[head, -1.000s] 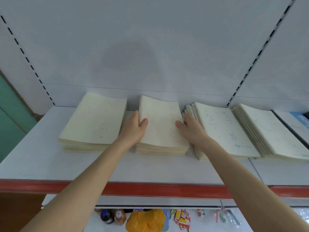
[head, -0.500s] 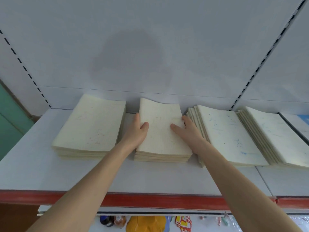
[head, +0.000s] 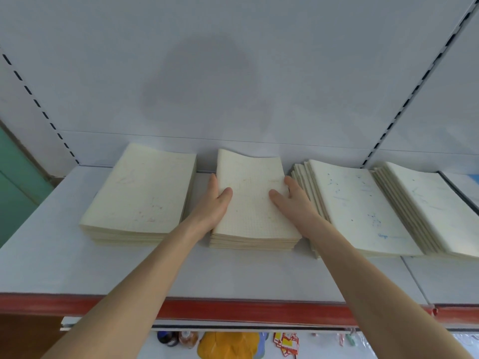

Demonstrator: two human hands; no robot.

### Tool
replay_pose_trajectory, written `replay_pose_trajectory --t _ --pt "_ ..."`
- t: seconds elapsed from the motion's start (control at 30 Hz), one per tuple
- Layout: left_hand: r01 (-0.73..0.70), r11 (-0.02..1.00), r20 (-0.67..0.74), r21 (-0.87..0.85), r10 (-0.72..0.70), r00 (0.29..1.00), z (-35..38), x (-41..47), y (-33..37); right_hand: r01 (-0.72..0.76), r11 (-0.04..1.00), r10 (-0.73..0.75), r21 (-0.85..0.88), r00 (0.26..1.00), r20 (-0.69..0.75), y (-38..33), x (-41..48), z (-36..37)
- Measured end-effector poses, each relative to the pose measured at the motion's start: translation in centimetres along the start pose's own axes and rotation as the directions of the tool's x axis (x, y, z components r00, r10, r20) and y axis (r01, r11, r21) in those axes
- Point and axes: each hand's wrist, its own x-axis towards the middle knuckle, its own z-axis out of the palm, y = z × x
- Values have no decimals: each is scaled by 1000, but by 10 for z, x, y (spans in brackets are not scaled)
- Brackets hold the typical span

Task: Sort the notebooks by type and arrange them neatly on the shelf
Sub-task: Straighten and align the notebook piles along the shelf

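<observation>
Flat-fingered, left hand point(head: 213, 206) and right hand point(head: 294, 200) press opposite sides of the centre stack point(head: 255, 213), thumbs resting on top. Four notebook stacks point(head: 140, 193) counted across mid-frame on one shelf point(head: 233, 270); the two rightmost are fanned.

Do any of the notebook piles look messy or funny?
Yes. The third pile and the fourth pile from the left are fanned sideways like steps, so their edges don't line up. On the second pile, the top cover bumps up at the back. The left pile looks fairly even.

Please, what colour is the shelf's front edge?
Red; the front edge shows best in head view.
</observation>
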Motion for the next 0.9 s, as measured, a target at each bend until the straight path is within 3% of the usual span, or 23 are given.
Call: replay_pose_trajectory --t 0.27,0.47,0.63,0.8,0.9 --pt "-33 997 -4 -68 33 999 -3 -1 -5 -44 997 45 57 999 -6 2 6 1" --pt "-18 1000 36 13 17 999 -5 -3 -1 -28 999 29 -22 999 29 -2 4 2" --pt "16 1000 9 0 -16 1000 -7 -20 10 -59 997 59 42 998 -4 2 -1 1" --pt "21 985 63 -170 -10 998 -7 -53 -2 -113 989 108 98 993 53 21 -24 0" --pt "4 986 61 -168 6 998 -4 -56 -5 -94 989 89 115 995 49 24 -31 4"
